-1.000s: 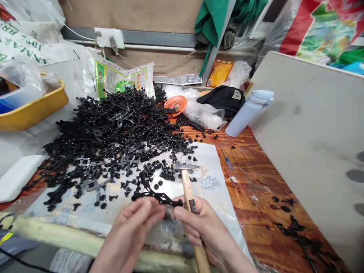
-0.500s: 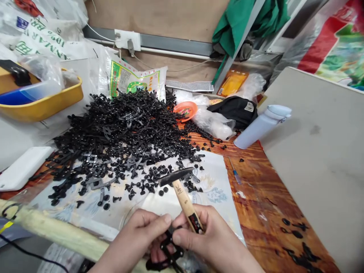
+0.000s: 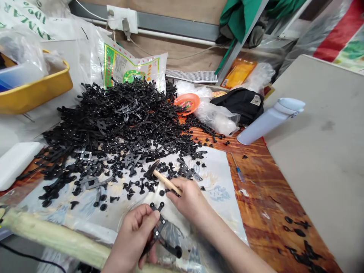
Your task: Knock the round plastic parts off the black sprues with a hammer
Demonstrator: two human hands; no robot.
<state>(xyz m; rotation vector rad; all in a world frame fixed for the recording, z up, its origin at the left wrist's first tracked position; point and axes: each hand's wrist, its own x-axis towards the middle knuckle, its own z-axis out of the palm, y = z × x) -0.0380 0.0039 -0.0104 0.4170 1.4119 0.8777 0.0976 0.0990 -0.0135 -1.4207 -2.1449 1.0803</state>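
Observation:
My left hand is closed on a black jointed linkage, made of crossed bars with silvery pivots and round ends. It is held low, over the front of the sheet. Further forward, my right hand grips a hammer by its pale wooden handle. The dark hammer head points away to the left, beside loose black round-headed pegs. Behind them rises a large heap of black linkage parts. My fingers hide part of the linkage and the end of the handle.
A pale plastic sheet covers part of the wooden table. To the right are a screwdriver, a light blue bottle and a grey panel. A yellow basket and a white box are at left.
My hands have moved apart. My right hand carried the hammer forward and turned its head leftward and down. The linkage stays in my left hand, now more exposed. The whole view has shifted slightly.

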